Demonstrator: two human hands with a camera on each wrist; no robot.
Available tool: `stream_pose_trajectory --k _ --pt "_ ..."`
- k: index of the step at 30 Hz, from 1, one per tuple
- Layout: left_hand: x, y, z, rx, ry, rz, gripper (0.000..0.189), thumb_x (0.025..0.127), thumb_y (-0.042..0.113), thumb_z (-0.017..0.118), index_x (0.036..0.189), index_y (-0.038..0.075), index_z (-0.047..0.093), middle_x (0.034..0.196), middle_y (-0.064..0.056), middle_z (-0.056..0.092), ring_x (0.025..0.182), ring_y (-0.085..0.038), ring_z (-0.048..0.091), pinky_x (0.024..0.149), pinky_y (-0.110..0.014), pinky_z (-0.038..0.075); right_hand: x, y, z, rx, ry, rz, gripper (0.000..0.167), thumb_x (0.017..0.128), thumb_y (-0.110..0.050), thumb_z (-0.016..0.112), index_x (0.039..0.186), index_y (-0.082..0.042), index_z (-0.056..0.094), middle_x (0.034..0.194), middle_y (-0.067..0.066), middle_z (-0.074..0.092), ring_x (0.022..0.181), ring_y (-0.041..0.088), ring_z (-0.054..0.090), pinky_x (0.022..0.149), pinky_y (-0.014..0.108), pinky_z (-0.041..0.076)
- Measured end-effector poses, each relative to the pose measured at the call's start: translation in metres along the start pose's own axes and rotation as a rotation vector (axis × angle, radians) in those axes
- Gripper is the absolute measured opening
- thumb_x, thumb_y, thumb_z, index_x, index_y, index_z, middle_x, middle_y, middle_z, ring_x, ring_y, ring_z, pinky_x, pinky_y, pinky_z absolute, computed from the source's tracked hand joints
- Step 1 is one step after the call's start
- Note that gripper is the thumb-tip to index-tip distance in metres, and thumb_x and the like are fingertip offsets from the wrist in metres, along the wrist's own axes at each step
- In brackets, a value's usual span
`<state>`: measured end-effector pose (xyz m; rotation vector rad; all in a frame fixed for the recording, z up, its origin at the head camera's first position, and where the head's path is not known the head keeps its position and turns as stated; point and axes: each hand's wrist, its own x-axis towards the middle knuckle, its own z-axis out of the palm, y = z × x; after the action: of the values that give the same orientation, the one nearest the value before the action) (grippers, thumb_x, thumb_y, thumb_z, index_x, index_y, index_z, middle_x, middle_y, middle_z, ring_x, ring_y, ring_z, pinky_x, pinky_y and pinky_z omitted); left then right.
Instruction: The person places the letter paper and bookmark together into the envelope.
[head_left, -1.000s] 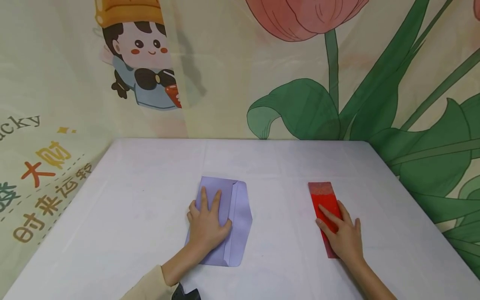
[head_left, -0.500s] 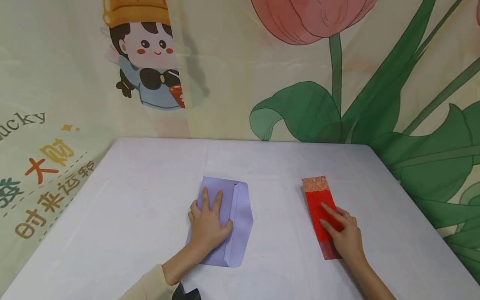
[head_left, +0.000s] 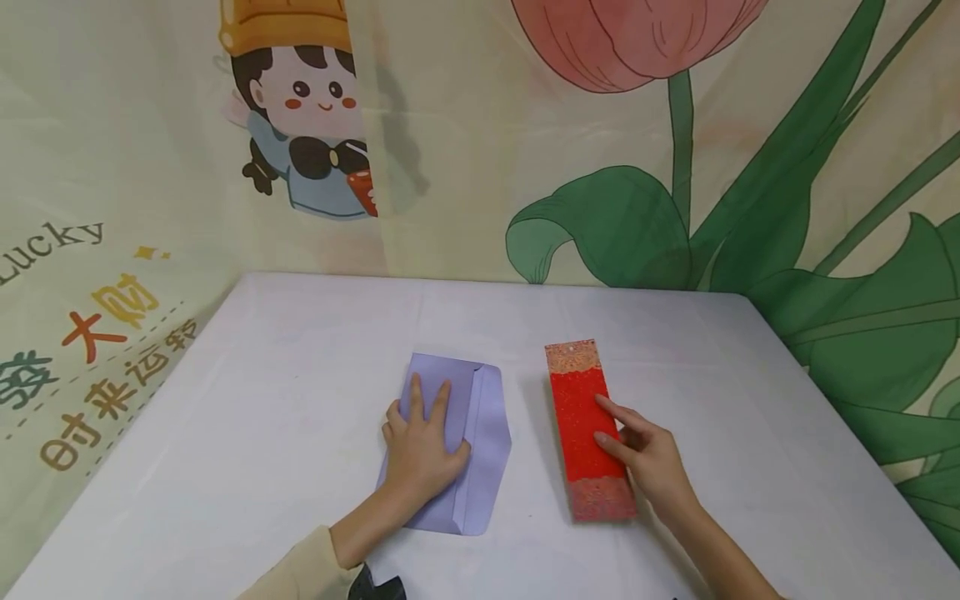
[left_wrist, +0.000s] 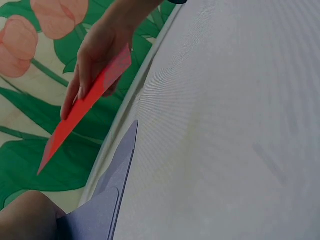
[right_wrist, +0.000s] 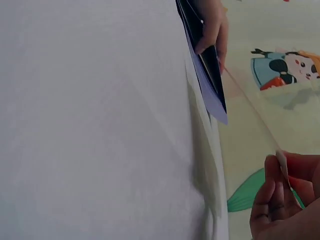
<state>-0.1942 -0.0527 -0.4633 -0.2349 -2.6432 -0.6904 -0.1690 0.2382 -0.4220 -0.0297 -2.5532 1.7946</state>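
A lavender envelope lies on the white table with its flap unfolded to the right. My left hand rests flat on it, fingers spread; in the left wrist view the envelope's edge rises beside part of that hand. To the right, a narrow red packet with glittery gold bands at both ends is held above the table. My right hand pinches its right edge, thumb and fingers on opposite faces. The right wrist view shows the right hand gripping the packet edge-on.
The white-covered table stretches back to a printed curtain with a cartoon figure, tulips and leaves. Dark gear sits near my left sleeve at the front edge.
My right hand has lifted the red packet off the table and carried it left towards the lavender envelope. The left hand has stayed on the envelope; the head view has shifted slightly.
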Motion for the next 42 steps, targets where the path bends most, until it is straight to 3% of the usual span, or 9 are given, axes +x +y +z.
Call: stream_pose_trajectory --k 2,6,8,12,23,30,42 --pt "0.0 0.0 0.0 -0.001 0.0 -0.003 0.077 0.066 0.034 0.067 0.136 0.009 0.046 0.144 -0.031 0.022 0.113 -0.053 0.028 0.082 -0.055 0.024 0.001 -0.004 0.01 0.045 -0.092 -0.061 0.061 0.08 -0.011 0.07 0.137 -0.017 0.047 0.096 0.014 0.052 0.063 0.013 0.045 0.053 0.021 0.039" --pt "0.0 -0.001 0.0 -0.008 0.018 0.009 0.076 0.065 0.033 0.067 0.134 0.008 0.048 0.143 -0.032 0.024 0.111 -0.053 0.029 0.081 -0.056 0.024 0.005 -0.008 0.028 0.107 -0.265 -0.136 0.078 0.077 -0.003 0.071 0.144 -0.018 0.035 0.122 0.013 0.046 0.058 0.011 0.048 0.055 0.021 0.043" --pt "-0.001 -0.001 0.001 -0.012 0.024 0.019 0.075 0.065 0.032 0.067 0.133 0.007 0.049 0.142 -0.032 0.024 0.111 -0.053 0.029 0.081 -0.056 0.024 0.007 -0.009 0.035 0.119 -0.315 -0.135 0.082 0.076 -0.002 0.071 0.145 -0.019 0.031 0.133 0.009 0.038 0.061 0.012 0.051 0.058 0.021 0.046" --pt "-0.001 -0.003 0.002 -0.003 0.022 0.024 0.075 0.066 0.032 0.067 0.134 0.008 0.048 0.143 -0.032 0.023 0.111 -0.053 0.028 0.081 -0.055 0.024 0.01 -0.009 0.046 0.136 -0.369 -0.121 0.085 0.076 0.0 0.071 0.146 -0.019 0.027 0.137 0.009 0.033 0.066 0.018 0.058 0.068 0.026 0.051" --pt "0.0 -0.001 0.001 -0.002 0.028 0.025 0.076 0.066 0.032 0.068 0.135 0.009 0.047 0.143 -0.03 0.024 0.112 -0.053 0.029 0.079 -0.055 0.026 0.006 -0.01 0.075 0.156 -0.35 0.012 0.092 0.07 0.003 0.075 0.146 -0.009 0.025 0.143 0.013 0.026 0.072 0.023 0.062 0.065 0.027 0.052" --pt "0.0 0.001 0.0 0.0 0.01 0.015 0.075 0.067 0.032 0.068 0.135 0.009 0.047 0.143 -0.03 0.024 0.113 -0.052 0.028 0.08 -0.055 0.026 0.005 -0.009 0.089 0.137 -0.314 0.008 0.088 0.069 0.005 0.075 0.144 -0.004 0.03 0.14 0.011 0.032 0.068 0.023 0.061 0.062 0.026 0.052" --pt "0.0 0.002 -0.002 0.024 0.019 0.03 0.074 0.067 0.033 0.069 0.134 0.008 0.048 0.142 -0.031 0.026 0.111 -0.054 0.031 0.077 -0.056 0.028 0.008 -0.021 0.093 0.028 -0.248 -0.033 0.088 0.067 0.009 0.075 0.142 0.001 0.03 0.136 0.012 0.037 0.059 0.018 0.058 0.054 0.027 0.05"
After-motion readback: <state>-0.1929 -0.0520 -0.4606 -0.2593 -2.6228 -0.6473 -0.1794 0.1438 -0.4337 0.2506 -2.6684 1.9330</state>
